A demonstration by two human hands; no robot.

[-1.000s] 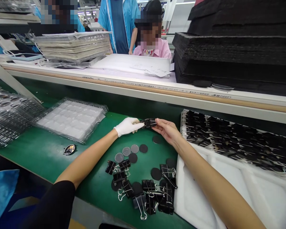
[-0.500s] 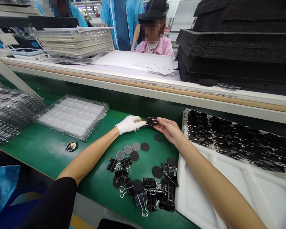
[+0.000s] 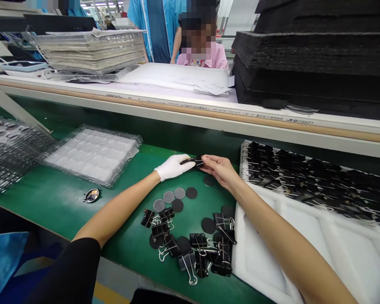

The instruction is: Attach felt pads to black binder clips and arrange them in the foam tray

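Note:
My left hand point(image 3: 174, 166), in a white glove, is closed on a small dark piece point(image 3: 187, 161) whose kind is mostly hidden by the fingers. My right hand point(image 3: 220, 169) is bare and pinches the wire handles of a black binder clip point(image 3: 199, 161). The clip sits right against the dark piece; whether its jaws grip it I cannot tell. Below the hands, on the green table point(image 3: 126, 228), lie black discs point(image 3: 191, 193) and greyish clear discs point(image 3: 169, 197). Nearer to me, several loose binder clips point(image 3: 160, 230) are heaped around more black discs.
At right, a white foam tray point(image 3: 262, 245) adjoins rows of clipped black pieces point(image 3: 304, 177). A clear plastic tray point(image 3: 91, 156) and a round shiny part point(image 3: 92, 195) lie left. A shelf edge point(image 3: 177, 107) crosses behind my hands, with black foam stacks point(image 3: 304, 63) above. People stand beyond.
The view has shifted slightly. The binder clip has turned a little and sits closer to my left hand; the gloved thumb now lies along the dark piece.

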